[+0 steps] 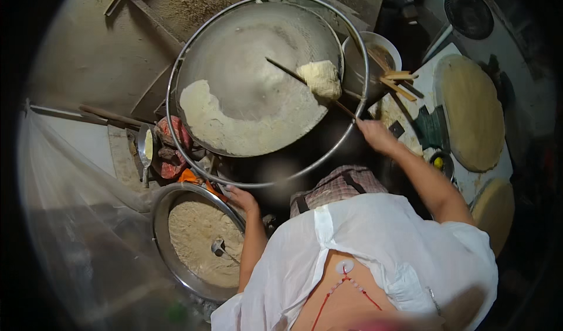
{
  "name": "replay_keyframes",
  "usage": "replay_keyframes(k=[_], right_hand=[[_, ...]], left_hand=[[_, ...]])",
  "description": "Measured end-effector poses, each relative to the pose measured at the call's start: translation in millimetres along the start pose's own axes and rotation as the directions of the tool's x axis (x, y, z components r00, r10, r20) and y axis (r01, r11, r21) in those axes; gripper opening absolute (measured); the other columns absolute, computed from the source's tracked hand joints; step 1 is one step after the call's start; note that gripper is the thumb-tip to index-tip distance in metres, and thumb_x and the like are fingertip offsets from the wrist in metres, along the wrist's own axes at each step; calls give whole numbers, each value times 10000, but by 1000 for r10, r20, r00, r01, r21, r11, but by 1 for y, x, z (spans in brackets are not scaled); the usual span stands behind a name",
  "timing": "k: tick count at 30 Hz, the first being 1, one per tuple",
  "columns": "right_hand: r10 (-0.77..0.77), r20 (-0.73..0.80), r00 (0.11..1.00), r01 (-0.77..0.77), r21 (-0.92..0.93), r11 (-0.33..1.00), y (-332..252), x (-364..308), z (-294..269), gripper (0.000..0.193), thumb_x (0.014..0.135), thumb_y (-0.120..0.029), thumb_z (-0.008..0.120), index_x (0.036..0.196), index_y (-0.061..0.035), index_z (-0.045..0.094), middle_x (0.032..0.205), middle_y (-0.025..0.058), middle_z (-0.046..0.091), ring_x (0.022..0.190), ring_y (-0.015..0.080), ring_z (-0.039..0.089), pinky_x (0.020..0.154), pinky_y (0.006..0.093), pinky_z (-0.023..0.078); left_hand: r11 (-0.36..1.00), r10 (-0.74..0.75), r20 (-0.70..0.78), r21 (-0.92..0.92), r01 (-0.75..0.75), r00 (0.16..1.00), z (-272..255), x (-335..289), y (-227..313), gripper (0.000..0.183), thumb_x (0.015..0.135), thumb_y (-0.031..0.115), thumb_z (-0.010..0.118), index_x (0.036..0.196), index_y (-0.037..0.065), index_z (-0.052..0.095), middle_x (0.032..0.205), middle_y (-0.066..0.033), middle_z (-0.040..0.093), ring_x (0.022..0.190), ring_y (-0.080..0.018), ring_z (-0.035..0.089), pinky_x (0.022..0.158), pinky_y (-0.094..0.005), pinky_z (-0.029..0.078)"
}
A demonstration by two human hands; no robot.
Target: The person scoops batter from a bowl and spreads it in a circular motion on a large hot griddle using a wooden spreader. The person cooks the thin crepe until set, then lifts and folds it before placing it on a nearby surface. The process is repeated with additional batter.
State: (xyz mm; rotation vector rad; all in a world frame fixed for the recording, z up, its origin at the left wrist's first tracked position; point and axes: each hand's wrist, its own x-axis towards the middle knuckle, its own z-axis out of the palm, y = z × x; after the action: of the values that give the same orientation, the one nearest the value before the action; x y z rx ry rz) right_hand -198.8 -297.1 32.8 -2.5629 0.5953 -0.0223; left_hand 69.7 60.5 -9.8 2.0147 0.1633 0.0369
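In front of me a wide round griddle [252,43] sits inside a metal hoop [264,185]. A pale, thin sheet of batter [252,138] covers its near part and left edge, while bare metal shows beyond. My right hand [375,136], at the hoop's right side, is closed on the end of a long thin stick [281,67] reaching over the griddle. A pale lump of dough [321,80] lies against the stick near the griddle's right edge. My left hand [242,200] is at the hoop's near left, fingers bent by an orange-edged strip [205,184]; its grip is partly hidden.
A metal basin [157,234] of batter with a ladle [218,247] stands at lower left. Left of the griddle is a small pan [145,146]. At right are a bowl [390,42], wooden slats [400,85], stacked round flatbreads [472,114] and a fan [468,12]. Clear plastic sheeting [76,214] hangs left.
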Motion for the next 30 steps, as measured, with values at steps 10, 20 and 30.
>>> replay_keyframes(k=[10, 20, 30], right_hand=[[71, -18, 997, -70, 49, 996, -4, -20, -32, 292, 970, -220, 362, 1085, 4, 511, 810, 269, 588, 779, 456, 580, 639, 502, 466], [143, 98, 985, -144, 3, 990, -33, -18, -17, 342, 978, -176, 305, 1222, -48, 508, 873, 271, 591, 808, 430, 597, 693, 484, 482], [51, 120, 991, -60, 69, 996, -50, -37, -14, 383, 976, -257, 324, 1065, 31, 560, 876, 250, 624, 842, 434, 603, 695, 506, 479]], left_hand=[[977, -212, 23, -33, 213, 977, 32, 13, 6, 427, 940, 298, 475, 919, -129, 476, 568, -175, 554, 483, -284, 563, 464, -402, 475], [932, -298, 126, -175, 317, 946, -10, 14, 7, 639, 997, 452, 306, 1221, -122, 475, 965, -227, 639, 906, -382, 574, 838, -425, 458], [976, -217, 115, 5, 218, 969, 24, -13, 13, 539, 956, 322, 461, 683, -134, 551, 665, -209, 615, 568, -305, 578, 583, -433, 471]])
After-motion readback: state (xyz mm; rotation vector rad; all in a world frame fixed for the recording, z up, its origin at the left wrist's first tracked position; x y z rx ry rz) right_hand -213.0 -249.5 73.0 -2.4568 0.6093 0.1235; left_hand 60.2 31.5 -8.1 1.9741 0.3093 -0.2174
